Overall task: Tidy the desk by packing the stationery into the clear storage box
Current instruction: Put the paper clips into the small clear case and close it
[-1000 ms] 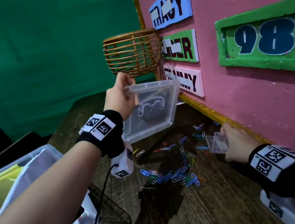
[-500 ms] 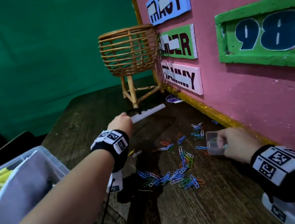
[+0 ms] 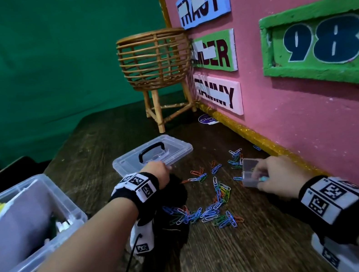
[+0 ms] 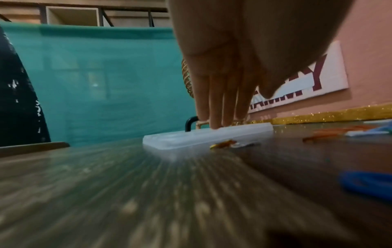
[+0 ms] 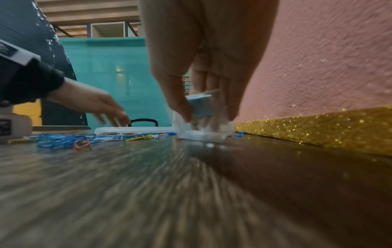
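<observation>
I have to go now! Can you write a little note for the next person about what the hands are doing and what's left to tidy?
Left hand: straight fingers resting on the clear lid, which lies flat on the desk.
Right hand: holding the small clear case near the pink wall.
Done: the storage box at left is open, with some items inside.
Left: the colored paper clips are scattered on the desk; pack them, and the case, then put the lid on.

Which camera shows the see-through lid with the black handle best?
The head view: the lid lies flat on the desk, seen whole from above with its handle. The left wrist view shows only its blurry near edge, with the left hand fingers straight, tips on it. The right wrist view shows a thin strip and the handle, far behind the paper clips.
</observation>
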The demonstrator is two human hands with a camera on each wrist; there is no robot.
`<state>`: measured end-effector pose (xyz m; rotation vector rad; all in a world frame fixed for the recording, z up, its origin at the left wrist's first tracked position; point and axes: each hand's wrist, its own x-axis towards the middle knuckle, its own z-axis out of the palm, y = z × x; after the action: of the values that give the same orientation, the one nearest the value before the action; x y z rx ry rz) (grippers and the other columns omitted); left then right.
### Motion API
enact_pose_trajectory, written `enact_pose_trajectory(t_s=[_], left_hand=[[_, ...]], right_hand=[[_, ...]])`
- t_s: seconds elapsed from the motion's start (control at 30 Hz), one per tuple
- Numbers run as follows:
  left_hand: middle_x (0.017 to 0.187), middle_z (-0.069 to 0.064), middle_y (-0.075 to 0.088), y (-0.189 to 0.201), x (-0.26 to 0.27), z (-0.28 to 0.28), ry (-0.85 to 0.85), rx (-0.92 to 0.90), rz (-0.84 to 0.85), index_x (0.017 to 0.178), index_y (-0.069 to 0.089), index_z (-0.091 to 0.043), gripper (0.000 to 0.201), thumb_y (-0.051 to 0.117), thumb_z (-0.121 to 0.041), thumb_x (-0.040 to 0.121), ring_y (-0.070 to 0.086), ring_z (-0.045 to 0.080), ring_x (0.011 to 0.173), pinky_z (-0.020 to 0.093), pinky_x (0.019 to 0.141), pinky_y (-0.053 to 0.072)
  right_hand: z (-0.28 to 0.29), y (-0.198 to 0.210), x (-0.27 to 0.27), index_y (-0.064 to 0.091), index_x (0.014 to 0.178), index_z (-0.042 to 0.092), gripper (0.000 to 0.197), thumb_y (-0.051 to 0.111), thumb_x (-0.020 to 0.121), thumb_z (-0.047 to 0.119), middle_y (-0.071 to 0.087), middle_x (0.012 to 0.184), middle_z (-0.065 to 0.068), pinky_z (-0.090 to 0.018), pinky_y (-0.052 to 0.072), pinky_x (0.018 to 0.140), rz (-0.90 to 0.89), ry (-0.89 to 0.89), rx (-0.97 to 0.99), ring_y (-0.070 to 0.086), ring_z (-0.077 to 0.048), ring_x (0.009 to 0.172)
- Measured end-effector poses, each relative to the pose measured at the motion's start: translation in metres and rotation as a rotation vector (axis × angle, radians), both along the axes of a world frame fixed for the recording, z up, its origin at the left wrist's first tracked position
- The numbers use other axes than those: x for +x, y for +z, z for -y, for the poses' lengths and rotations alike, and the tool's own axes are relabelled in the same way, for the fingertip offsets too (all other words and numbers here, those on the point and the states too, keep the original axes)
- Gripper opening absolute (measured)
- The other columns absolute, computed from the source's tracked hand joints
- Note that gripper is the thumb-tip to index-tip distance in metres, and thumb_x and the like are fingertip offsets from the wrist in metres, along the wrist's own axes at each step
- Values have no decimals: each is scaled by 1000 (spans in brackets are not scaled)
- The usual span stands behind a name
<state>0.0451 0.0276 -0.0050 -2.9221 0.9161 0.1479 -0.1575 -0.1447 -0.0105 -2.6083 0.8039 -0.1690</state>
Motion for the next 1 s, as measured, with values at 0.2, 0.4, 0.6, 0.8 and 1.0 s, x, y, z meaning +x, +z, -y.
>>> enact_pose_trajectory(t_s=[0.2,0.4,0.6,0.8,1.0], left_hand=[[129,13,56,-10,-27,-7,-123,-81,-183,128,51,-13,45,27,-38,100,51,28,121,35,103,39],[129,5,58,15,-71,-10,-337,-447,-226,139,37,-16,58,39,-50,93,55,20,117,29,98,41],[118,-2,61,20,-81,2,-336,-616,-372,127,49,-23,39,57,-33,90,58,13,107,24,93,45],[96,1,66,15,-77,5,-242,-697,-110,104,66,-14,22,48,-24,95,55,12,84,23,73,39],[111,15,65,12,-36,-18,92,-570,-33,107,60,-11,23,43,-18,94,62,33,103,40,89,50]], right_hand=[[-9,8,-4,72,94,24,20,69,78,11,61,106,4,-16,34,78,46,180,-7,49,-5,86],[-21,14,-6,72,101,32,30,75,75,19,62,95,13,-13,37,77,137,306,54,56,-1,91],[-33,12,1,72,102,26,32,75,73,11,71,99,10,-14,47,88,243,403,131,63,2,88],[-30,9,4,65,112,23,42,73,74,7,61,107,12,-14,40,91,367,412,101,57,2,98],[-16,-4,11,12,146,3,86,47,87,55,17,153,-18,-39,21,116,-289,-78,-35,20,-31,141]])
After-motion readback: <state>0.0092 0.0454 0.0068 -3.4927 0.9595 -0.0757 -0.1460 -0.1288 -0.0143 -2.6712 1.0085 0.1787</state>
